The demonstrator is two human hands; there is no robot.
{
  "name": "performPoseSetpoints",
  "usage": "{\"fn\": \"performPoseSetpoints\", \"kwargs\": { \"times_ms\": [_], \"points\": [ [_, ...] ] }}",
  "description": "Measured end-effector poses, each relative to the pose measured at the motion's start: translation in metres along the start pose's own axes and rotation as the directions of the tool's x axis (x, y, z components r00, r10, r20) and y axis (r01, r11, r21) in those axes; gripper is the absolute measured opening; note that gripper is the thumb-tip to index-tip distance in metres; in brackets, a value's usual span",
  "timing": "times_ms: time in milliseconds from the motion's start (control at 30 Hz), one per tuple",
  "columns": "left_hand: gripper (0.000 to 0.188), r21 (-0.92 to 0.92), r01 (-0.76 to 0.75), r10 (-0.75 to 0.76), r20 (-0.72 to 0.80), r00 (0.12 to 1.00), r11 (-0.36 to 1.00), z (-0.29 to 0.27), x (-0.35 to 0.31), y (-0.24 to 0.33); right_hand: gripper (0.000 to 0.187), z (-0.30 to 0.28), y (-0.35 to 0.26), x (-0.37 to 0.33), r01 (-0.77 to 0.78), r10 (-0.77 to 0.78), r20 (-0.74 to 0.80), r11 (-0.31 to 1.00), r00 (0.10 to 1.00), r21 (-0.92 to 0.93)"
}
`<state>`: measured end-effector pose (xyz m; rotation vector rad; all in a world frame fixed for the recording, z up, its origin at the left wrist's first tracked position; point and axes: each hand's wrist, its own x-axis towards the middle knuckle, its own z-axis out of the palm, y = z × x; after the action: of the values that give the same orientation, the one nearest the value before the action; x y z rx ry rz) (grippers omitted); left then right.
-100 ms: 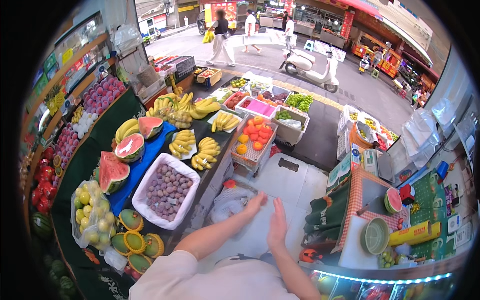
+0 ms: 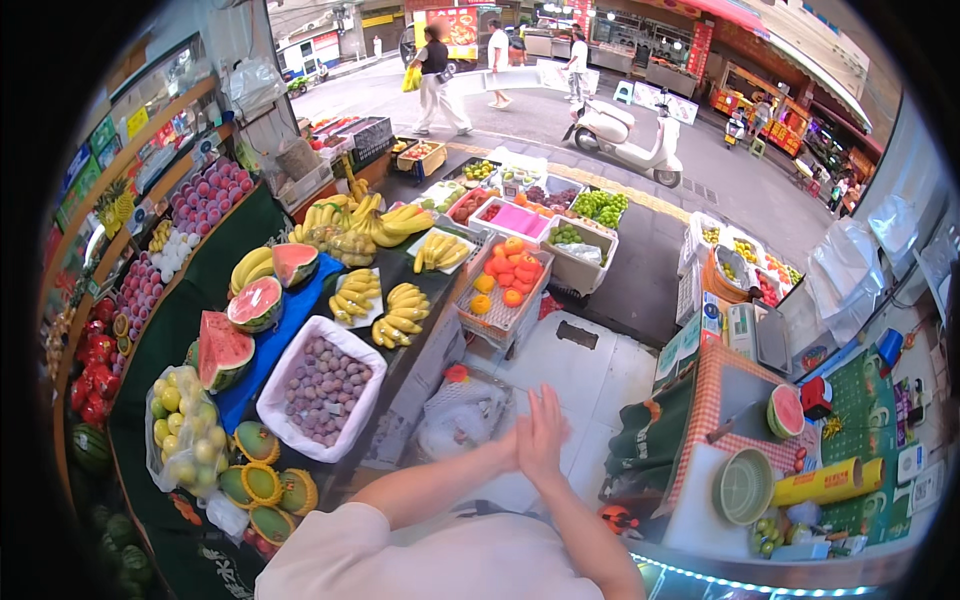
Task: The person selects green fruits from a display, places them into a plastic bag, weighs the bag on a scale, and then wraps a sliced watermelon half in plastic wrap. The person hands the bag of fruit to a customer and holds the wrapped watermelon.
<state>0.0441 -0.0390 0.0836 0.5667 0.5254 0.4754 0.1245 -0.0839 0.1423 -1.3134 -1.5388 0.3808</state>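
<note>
My left hand (image 2: pixel 517 447) and my right hand (image 2: pixel 543 432) are raised in front of my chest with the palms pressed flat together and the fingers pointing up and away. Neither hand holds anything. Most of the left hand is hidden behind the right one. Below the hands lie a white floor panel (image 2: pixel 590 375) and a crumpled clear plastic bag (image 2: pixel 462 415). A white tray of purple plums (image 2: pixel 322 388) sits to the left of my left forearm.
A dark green fruit stand on my left carries cut watermelons (image 2: pixel 256 303), banana bunches (image 2: pixel 404 307) and a crate of oranges (image 2: pixel 506 280). On my right a checked counter (image 2: pixel 722 392) holds a green bowl (image 2: pixel 743 486) and a watermelon half (image 2: pixel 786 410). People walk in the street beside a white scooter (image 2: pixel 625 132).
My two hands, which were apart with fingers spread, have come together palm against palm.
</note>
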Motion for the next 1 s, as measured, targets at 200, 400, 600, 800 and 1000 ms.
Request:
{"fn": "performPoseSetpoints", "kwargs": {
  "times_ms": [200, 400, 600, 800, 1000],
  "points": [
    [0.068, -0.064, -0.001, -0.005, -0.093, 0.996, 0.998, 0.094, 0.034, 0.011, 0.040, -0.062, 0.115, 0.045, 0.078, -0.080, -0.020, 0.993, 0.997, -0.090],
    [0.063, 0.276, -0.004, 0.065, -0.212, 0.975, 0.961, 0.100, 0.091, 0.048, 0.042, -0.081, 0.185, 0.096, -0.223, 0.246, -0.133, 0.961, 0.960, 0.165],
    [0.041, 0.923, -0.383, 0.587, 0.284, 0.758, 0.048, 0.114, 0.198, 0.073, 0.059, -0.091, 0.248, 0.133, -0.594, 0.626, 0.569, -0.203, 0.532, 0.778],
    [0.037, 0.868, -0.380, 0.484, 0.494, 0.722, -0.320, 0.067, 0.366, 0.111, 0.063, -0.159, 0.234, 0.203, -0.493, 0.685, 0.504, -0.238, 0.525, 0.837],
    [0.033, 0.993, 0.122, 0.330, -0.114, 0.937, -0.002, -0.014, 0.444, 0.136, 0.055, -0.233, 0.244, 0.235, -0.618, 0.696, 0.343, 0.184, 0.631, 0.764]
  ]
}}
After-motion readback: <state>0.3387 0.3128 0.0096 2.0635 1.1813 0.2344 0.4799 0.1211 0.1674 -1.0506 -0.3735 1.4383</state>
